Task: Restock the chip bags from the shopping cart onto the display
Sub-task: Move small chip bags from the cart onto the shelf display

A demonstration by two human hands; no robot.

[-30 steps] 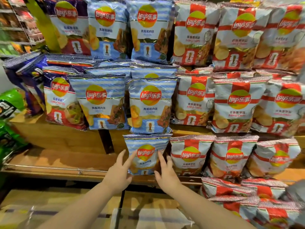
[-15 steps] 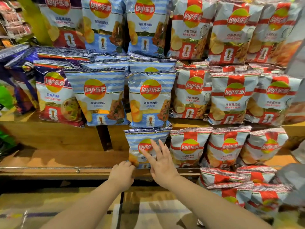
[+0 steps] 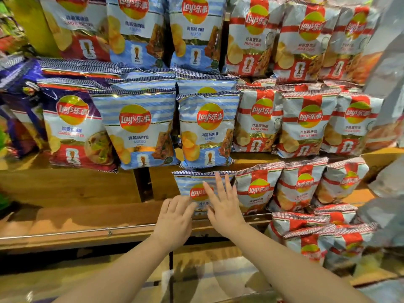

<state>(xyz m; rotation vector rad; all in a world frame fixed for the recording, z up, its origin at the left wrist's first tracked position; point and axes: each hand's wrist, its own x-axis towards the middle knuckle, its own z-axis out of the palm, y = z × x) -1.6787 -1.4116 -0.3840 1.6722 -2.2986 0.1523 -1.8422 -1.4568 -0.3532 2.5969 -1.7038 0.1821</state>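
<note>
Lay's ASADO bag — upright, shelved

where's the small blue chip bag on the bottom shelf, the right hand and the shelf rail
small blue chip bag (image 3: 185, 182), head view, upper left of its front
right hand (image 3: 225, 206), head view, back of the hand
shelf rail (image 3: 65, 233), head view, bare metal stretch on the left

green packets: far left edge | yellow post: upper left, behind bags
</note>
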